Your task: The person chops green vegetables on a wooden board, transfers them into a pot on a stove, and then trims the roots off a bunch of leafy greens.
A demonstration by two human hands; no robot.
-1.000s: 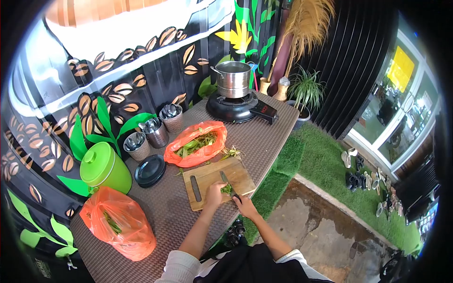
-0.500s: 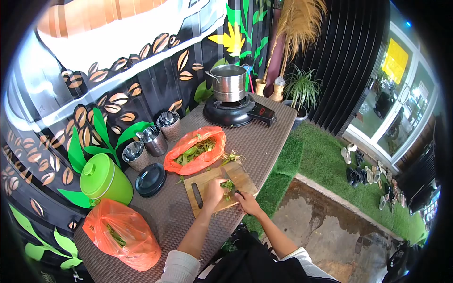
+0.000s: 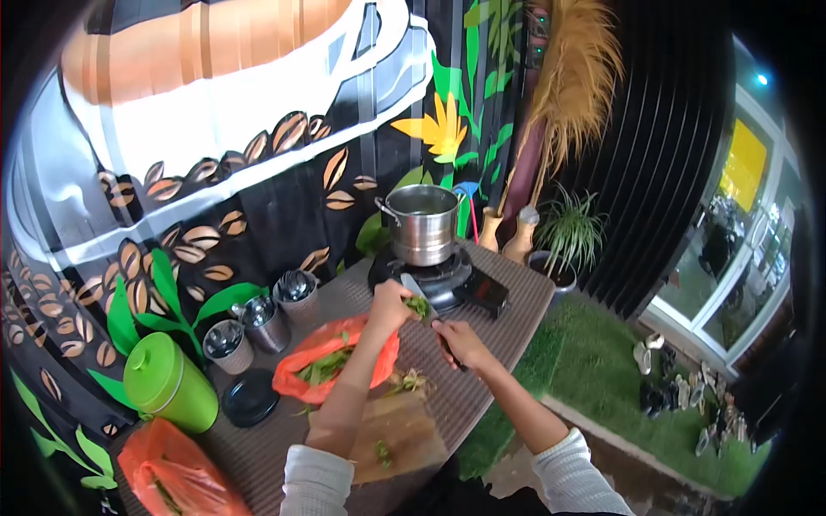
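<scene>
My left hand (image 3: 391,303) is closed around chopped greens (image 3: 418,307), raised just in front of the stove (image 3: 433,279). A knife (image 3: 408,282) is in my right hand (image 3: 461,344), its blade reaching up beside the greens. Behind both hands a steel pot (image 3: 422,225) stands on the stove. Below them lies the wooden cutting board (image 3: 404,423), with a few green bits (image 3: 383,452) on it. An open orange bag (image 3: 292,365) of leaves sits beside the board, partly hidden by my left forearm.
A green lidded container (image 3: 172,383), dark plates (image 3: 249,397) and several cutlery holders (image 3: 266,323) stand along the wall side. Another orange bag (image 3: 176,473) is at the lower left. A potted plant (image 3: 568,236) stands past the table's far end.
Both hands have lifted off the cutting board and moved forward toward the stove, carrying the greens and the knife. The view has tilted upward.
</scene>
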